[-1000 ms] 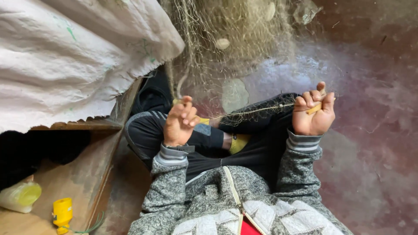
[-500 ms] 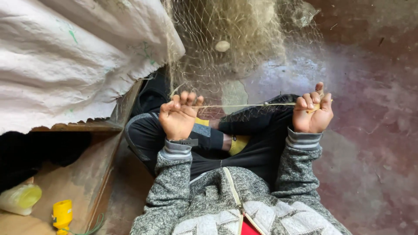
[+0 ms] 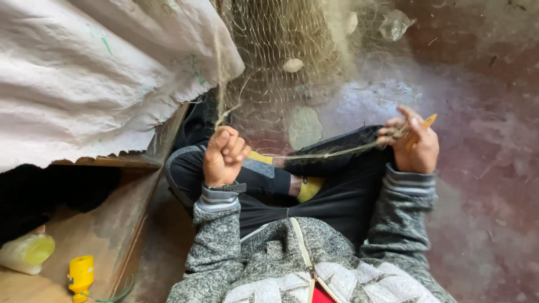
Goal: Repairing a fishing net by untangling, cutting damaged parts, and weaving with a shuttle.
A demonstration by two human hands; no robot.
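Note:
A fine tan fishing net [image 3: 281, 50] hangs in front of me and spreads over the floor. My left hand [image 3: 223, 156] is a fist closed on a bunched strand of the net that runs up from it. My right hand [image 3: 412, 143] pinches the net's twine together with a thin yellow netting needle [image 3: 422, 128]. A taut cord [image 3: 331, 152] stretches between the two hands, above my crossed legs in dark trousers. I wear a grey knitted zip jacket.
A large white sack [image 3: 95, 73] lies on a wooden bench [image 3: 112, 224] at left. A pale plastic bottle [image 3: 27, 253] and a yellow spool [image 3: 81, 273] sit at lower left. Flat grey floats [image 3: 304, 128] hang in the net. Reddish concrete floor [image 3: 494, 196] is at right.
My left hand has risen and closed into a fist on the net strand. My right hand has turned, and the yellow needle now shows above its fingers.

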